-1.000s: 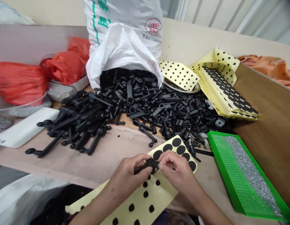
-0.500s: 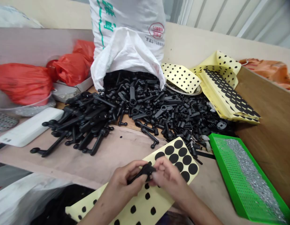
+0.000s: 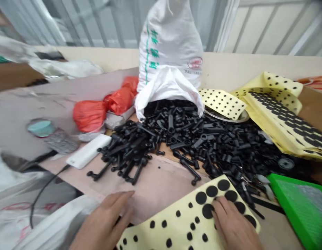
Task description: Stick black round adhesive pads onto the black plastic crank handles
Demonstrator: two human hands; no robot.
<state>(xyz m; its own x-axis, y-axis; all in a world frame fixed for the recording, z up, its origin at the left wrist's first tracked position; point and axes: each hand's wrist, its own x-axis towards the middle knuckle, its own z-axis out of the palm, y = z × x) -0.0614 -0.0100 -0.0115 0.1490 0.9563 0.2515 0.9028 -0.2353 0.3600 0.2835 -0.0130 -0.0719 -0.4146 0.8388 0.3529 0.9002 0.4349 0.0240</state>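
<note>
My left hand [image 3: 106, 220] is low at the left of the yellow sticker sheet [image 3: 150, 239], its fingers curled and blurred. A dark sliver shows between thumb and fingers; I cannot make out what it is. On the sheet's right part, my right hand [image 3: 232, 222] has its fingers bent and pressed together, the tips at the edge of a black round sticker [image 3: 208, 210]. Larger black dots fill that end, smaller ones are scattered over the rest. Beyond the sheet lies a heap of black plastic crank handles [image 3: 132, 146] and other black parts [image 3: 223, 142].
A white woven sack [image 3: 173, 45] spills the black parts. More yellow sticker sheets [image 3: 283, 121] lie at the right, above a green tray [image 3: 286, 205] of small metal pieces. At left are a white power bank [image 3: 89, 151] with a cable, red bags [image 3: 90, 114] and a jar [image 3: 51, 135].
My hands have parted from around the small black part. The left moved left, the right went onto the sheet's round stickers. The view has swung left and up.
</note>
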